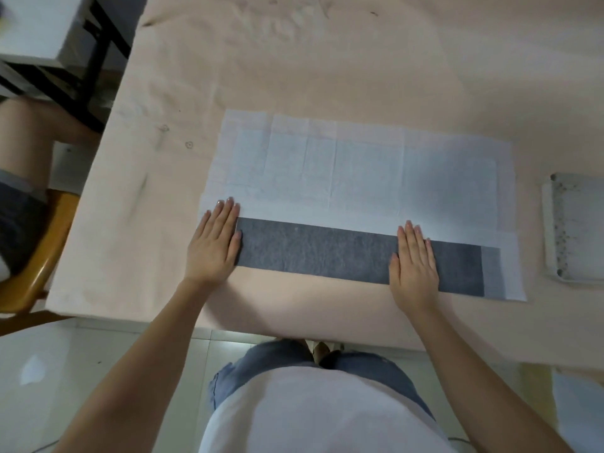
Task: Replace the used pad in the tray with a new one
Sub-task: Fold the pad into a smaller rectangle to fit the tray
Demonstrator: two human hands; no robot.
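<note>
Both hands, left [212, 245] and right [414, 261], spread flat, pinning the pad's [359, 171] near fold [327, 253]; uneven pressure could skew the crease, misfitting the tray [575, 223].

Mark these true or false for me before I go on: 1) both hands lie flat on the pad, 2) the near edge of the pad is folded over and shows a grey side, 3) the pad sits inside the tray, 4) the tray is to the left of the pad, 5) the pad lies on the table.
1) True: the left hand and the right hand press palm down on the pad.
2) True: the grey strip runs along the near edge.
3) False: the pad is spread outside the tray.
4) False: the tray is at the right edge of the view.
5) True: it lies on the pink-covered table.
</note>
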